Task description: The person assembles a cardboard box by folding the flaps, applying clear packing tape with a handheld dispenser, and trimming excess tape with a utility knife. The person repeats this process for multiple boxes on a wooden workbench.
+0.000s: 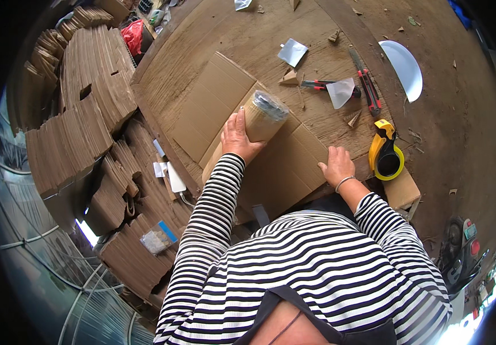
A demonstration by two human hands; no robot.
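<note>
A creased brown cardboard sheet lies opened out on the worn wooden table before me. Across it, slantwise, rests a long tan roll in clear plastic wrap, its far end dark under the bunched film. My left hand is closed over the roll's middle, thumb on the right side and fingers along the left. At the sheet's right corner is my right hand, its thumb against the cardboard edge and its fingers bent close together. The undersides of both hands are hidden.
Right of the sheet lie a yellow tape dispenser, a red-and-black utility knife, a second knife partly under white paper, and cardboard scraps. Stacked flat cardboard crowds the left; a white power strip lies beside it.
</note>
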